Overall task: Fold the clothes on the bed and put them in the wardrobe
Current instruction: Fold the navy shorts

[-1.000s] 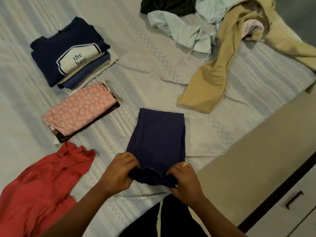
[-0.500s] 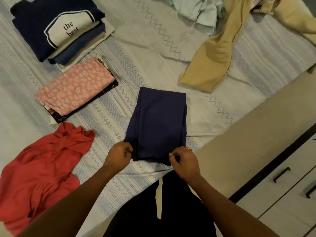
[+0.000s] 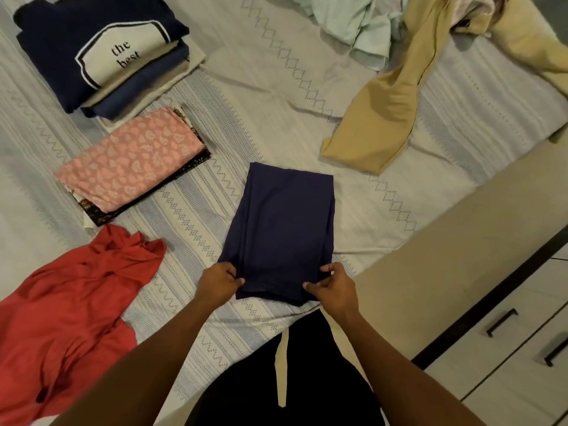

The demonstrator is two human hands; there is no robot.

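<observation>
A: The left hand (image 3: 219, 282) and the right hand (image 3: 333, 287), what are they gripping?

B: Each pinches a near corner of the navy garment (image 3: 282, 229). The left hand has its thumb and curled fingers on the left corner, and the right hand has the right corner the same way. The garment lies flat on the bed (image 3: 246, 96) and runs away from the hands as a neat folded rectangle.

A: What lies out from the left hand?

B: Near it, to its left, a red garment (image 3: 70, 302) lies crumpled and unfolded. Ahead of that hand and further left, a folded pink patterned piece (image 3: 129, 161) sits on a darker printed piece (image 3: 98, 215). Beyond those is a stack (image 3: 144, 87) topped by a navy shirt (image 3: 61, 41) with a pale panel reading "the best".

A: And on the right hand's side?

B: Well ahead of it a tan garment (image 3: 384, 112) sprawls loose. Past that a mint garment (image 3: 353, 23) is bunched at the far edge of view. To the right of that hand the bed ends, and further right are pale drawers (image 3: 507, 364) with dark handles (image 3: 501, 321).

A: Anything nearer than the hands?

B: Between the forearms are the person's dark trousers (image 3: 322, 379), with a cream drawstring (image 3: 281, 364) hanging down.
</observation>
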